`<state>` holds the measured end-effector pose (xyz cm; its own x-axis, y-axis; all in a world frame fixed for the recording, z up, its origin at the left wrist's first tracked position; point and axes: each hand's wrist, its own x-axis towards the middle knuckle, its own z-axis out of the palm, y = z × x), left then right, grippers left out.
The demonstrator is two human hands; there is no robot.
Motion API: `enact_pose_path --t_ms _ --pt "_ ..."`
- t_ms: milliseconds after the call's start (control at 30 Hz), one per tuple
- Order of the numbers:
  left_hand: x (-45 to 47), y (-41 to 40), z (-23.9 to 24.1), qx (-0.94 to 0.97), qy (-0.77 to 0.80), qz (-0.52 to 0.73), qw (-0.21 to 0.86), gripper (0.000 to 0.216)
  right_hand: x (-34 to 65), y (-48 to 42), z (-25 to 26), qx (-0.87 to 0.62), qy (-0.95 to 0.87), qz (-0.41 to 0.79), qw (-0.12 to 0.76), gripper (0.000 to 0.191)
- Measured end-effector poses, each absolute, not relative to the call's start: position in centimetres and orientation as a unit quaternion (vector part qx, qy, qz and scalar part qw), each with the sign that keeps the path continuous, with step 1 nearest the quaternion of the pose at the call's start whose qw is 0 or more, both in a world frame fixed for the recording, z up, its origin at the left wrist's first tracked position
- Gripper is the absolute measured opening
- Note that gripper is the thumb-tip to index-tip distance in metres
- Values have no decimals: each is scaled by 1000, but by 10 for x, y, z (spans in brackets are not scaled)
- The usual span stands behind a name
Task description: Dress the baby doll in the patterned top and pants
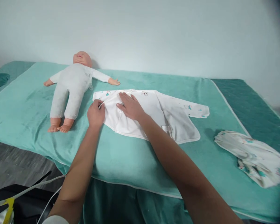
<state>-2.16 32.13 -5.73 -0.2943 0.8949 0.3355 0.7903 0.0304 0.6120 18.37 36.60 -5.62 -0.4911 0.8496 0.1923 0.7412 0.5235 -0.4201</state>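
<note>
Baby shirt [163, 112] being smoothed: our left hand [95, 113] pinches its tie, right hand [130, 106] presses flat, open; folding should follow.

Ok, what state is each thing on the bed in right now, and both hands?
White printed baby top: spread flat on the teal towel, one sleeve out to the right.
Baby doll in a pale bodysuit: on its back, arms out, left of the top.
Crumpled printed cloth: bunched at the right, untouched.
Teal towel: laid over the bed, edge hanging.
Left hand: grip pinched on the top's left edge.
Right hand: open, flat on the top.
</note>
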Motion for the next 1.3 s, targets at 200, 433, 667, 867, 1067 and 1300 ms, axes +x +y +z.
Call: enact_pose_path --t_ms 200,433,667,867,1067,1300 --pt "-25 321 -60 576 716 392 44 22 180 377 -55 -461 -859 136 177 66" --pt "-14 294 -53 674 611 403 -95 22 186 375 -55 -521 -803 121 262 62" --pt "2 249 -53 683 595 405 -124 23 195 361 -64 -634 -734 77 233 58" --pt "1 247 -56 724 564 386 -96 24 192 349 -59 -574 -788 76 209 57" --pt "4 250 -54 762 554 328 -77 24 191 351 -50 -491 -823 76 274 48" --pt "8 242 -51 809 509 290 -43 29 185 374 -51 -432 -867 78 236 59"
